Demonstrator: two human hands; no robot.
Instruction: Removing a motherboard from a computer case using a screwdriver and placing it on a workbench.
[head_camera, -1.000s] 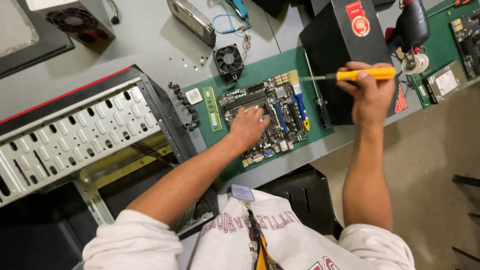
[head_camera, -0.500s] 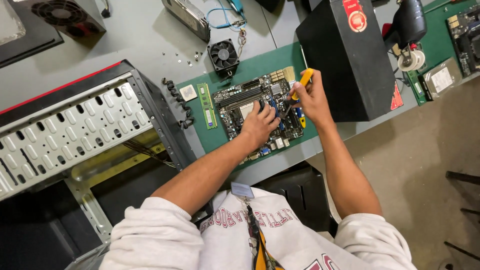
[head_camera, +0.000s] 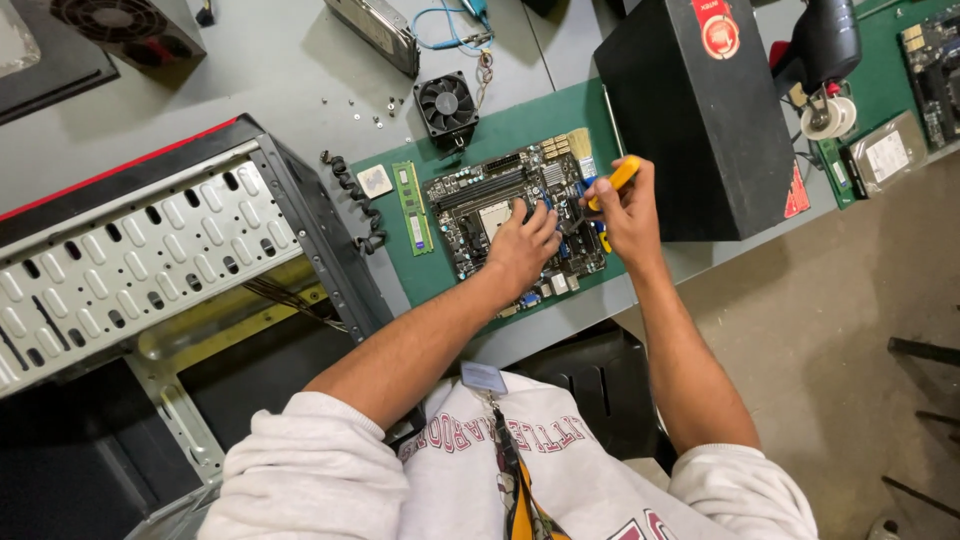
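My left hand (head_camera: 522, 245) lies flat on the motherboard (head_camera: 510, 210), fingers spread, pinning it to the green mat (head_camera: 520, 125) on the desk (head_camera: 250, 70) so it cannot slide. My right hand (head_camera: 630, 210) is wrapped around the yellow-handled screwdriver (head_camera: 615, 180), tip angled down onto the board.
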